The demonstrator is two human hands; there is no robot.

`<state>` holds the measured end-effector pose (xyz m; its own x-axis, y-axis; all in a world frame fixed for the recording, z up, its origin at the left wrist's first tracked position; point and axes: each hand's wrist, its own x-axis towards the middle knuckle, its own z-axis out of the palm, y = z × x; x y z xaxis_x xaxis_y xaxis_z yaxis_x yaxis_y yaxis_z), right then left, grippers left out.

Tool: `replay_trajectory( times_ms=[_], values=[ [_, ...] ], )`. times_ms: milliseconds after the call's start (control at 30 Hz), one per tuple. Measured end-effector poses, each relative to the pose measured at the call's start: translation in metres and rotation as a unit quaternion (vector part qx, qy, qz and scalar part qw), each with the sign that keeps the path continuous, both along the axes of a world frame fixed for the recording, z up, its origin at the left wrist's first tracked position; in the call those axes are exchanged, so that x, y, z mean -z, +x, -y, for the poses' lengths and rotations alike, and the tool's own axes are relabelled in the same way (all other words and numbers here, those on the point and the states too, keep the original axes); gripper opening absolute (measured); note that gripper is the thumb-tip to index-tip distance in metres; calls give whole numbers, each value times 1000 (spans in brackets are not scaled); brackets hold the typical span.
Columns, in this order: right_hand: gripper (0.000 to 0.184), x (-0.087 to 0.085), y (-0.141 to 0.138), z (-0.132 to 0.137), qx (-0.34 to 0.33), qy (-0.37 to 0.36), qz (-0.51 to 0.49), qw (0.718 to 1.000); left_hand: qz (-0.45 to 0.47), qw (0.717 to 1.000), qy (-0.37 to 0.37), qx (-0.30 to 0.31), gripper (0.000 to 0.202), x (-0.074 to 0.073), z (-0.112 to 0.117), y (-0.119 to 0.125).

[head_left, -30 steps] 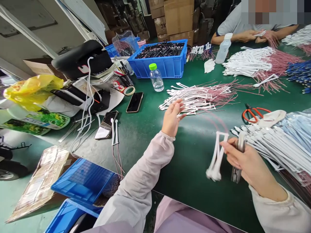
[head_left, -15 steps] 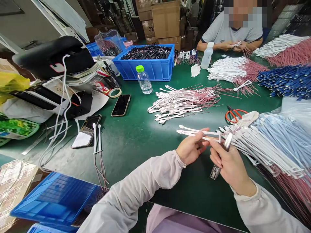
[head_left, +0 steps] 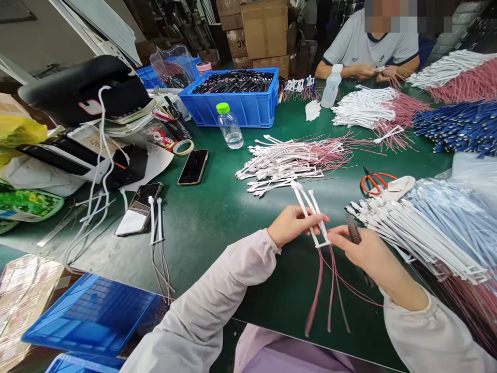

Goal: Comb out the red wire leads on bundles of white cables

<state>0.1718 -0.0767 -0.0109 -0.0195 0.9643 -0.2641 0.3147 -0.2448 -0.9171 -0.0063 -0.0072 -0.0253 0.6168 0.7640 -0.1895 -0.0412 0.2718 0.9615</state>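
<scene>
My left hand (head_left: 297, 226) is closed around a white-sleeved wire harness (head_left: 302, 203). Its two white legs point away from me, joined by a thin white crosspiece, and reddish wires hang from the near end. At the crosspiece, the fingertips of my right hand (head_left: 368, 256) pinch the harness or its edge. That same hand keeps a slim metal tool (head_left: 353, 229) with a ridged end in its grip; its kind is unclear, as the palm covers its middle. Beyond my hands lies a pile of similar white harnesses (head_left: 281, 163) with reddish wires.
At right lie a white bundle (head_left: 419, 235), red-handled scissors (head_left: 375, 182) and blue harnesses (head_left: 458, 127). Two phones (head_left: 193, 167), a bottle (head_left: 230, 128) and a blue crate (head_left: 235, 109) stand left and behind. A person (head_left: 373, 52) works across the table.
The harness has turned from lying sideways to pointing away from me, its wires now hanging towards me. The metal tool has rotated in my right hand, and my left hand has shifted slightly left.
</scene>
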Motion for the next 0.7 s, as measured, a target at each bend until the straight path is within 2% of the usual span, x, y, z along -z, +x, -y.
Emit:
replay_trajectory(
  times_ms=[100,267,333,600,700],
  values=[
    [29,0,-9,2,-48,-4,84,995,15,1000,-4,0,40,5,7,7],
    [33,-1,-5,5,-78,-34,81,993,63,991,-43,-111,42,1,2,3],
    [32,2,-4,5,-88,-44,77,992,71,987,-47,-137,45,-1,-1,0],
    [35,7,-4,7,-105,-73,80,989,100,985,-56,-125,53,-4,-1,-4],
    [35,7,-4,8,-118,-68,91,986,102,984,-55,-132,49,-7,-4,-7]
  ],
)
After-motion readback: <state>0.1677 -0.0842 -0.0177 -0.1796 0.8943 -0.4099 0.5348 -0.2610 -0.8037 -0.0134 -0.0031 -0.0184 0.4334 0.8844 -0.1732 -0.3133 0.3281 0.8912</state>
